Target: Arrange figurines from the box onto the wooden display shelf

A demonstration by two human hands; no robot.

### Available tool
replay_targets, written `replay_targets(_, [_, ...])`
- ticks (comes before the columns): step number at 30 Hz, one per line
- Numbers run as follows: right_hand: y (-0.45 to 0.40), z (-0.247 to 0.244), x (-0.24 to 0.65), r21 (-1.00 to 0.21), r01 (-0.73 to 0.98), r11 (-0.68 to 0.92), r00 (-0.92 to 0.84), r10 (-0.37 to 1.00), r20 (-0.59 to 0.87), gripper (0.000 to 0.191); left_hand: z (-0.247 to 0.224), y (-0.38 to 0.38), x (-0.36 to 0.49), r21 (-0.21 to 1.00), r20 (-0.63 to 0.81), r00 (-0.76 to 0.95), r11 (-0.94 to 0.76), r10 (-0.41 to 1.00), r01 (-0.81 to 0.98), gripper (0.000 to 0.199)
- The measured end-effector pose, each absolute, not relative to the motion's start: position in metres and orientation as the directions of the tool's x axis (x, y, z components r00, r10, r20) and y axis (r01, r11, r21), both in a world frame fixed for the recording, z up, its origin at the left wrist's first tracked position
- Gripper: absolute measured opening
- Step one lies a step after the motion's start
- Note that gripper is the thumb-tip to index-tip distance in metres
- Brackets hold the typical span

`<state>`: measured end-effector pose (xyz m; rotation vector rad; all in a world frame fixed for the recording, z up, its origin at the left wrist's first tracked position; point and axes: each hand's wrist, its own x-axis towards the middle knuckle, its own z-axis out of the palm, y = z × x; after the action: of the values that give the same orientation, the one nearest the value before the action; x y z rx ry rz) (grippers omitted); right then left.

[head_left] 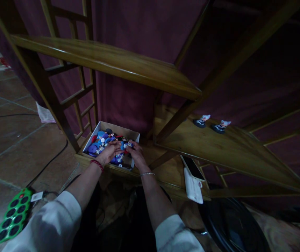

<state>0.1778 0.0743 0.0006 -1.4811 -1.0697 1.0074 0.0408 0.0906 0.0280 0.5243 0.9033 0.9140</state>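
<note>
A white box (88,142) stands on the low wooden shelf and holds several small figurines and round bases in blue, purple, red and black. My left hand (109,152), with a red bead bracelet at the wrist, reaches into the box from the left. Just right of it is my right hand (136,151), a silver bracelet on its wrist. Between the two sets of fingers is a small blue and white figurine (125,145), which both hands hold above the other pieces.
Two figurines on dark bases (200,121) (219,127) stand on a wooden shelf (192,140) to the right. A phone (192,168) lies by a white object (192,189). A wooden beam (108,63) crosses above the box. A green power strip (14,216) is on the floor.
</note>
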Motion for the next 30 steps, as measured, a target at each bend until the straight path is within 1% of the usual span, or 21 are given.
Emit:
replay_targets(6, [0.0735,0.0061,0.1762,-0.985,0.069,-0.156,0.278,0.952,-0.131,0.040,0.0271,0.0908,0.0409,0.715,-0.437,0.294,0.527,0.850,-0.460,0.008])
replay_targets(13, [0.0723,0.0055,0.1781,-0.989,0.085,-0.125,0.267,0.959,-0.098,0.038,0.0265,0.0906,0.0417,0.705,-0.433,0.291,0.522,0.853,-0.479,0.008])
replay_targets(17, [0.0734,0.0037,0.1780,-0.988,0.042,-0.150,0.282,0.950,-0.132,0.037,0.0290,0.0896,0.0421,0.709,-0.448,0.264,0.519,0.854,-0.476,0.012])
replay_targets(21, [0.0731,0.0045,0.1777,-0.989,0.014,-0.147,0.271,0.953,-0.138,0.038,0.0313,0.0880,0.0419,0.721,-0.435,0.265,0.509,0.861,-0.471,0.010])
replay_targets(26, [0.0729,0.0051,0.1769,-0.987,0.050,-0.150,0.274,0.953,-0.131,0.037,0.0312,0.0875,0.0414,0.731,-0.420,0.279,0.503,0.864,-0.460,0.010])
replay_targets(30, [0.0733,0.0046,0.1767,-0.988,0.047,-0.145,0.275,0.953,-0.127,0.038,0.0295,0.0878,0.0418,0.738,-0.425,0.290,0.514,0.857,-0.437,0.011])
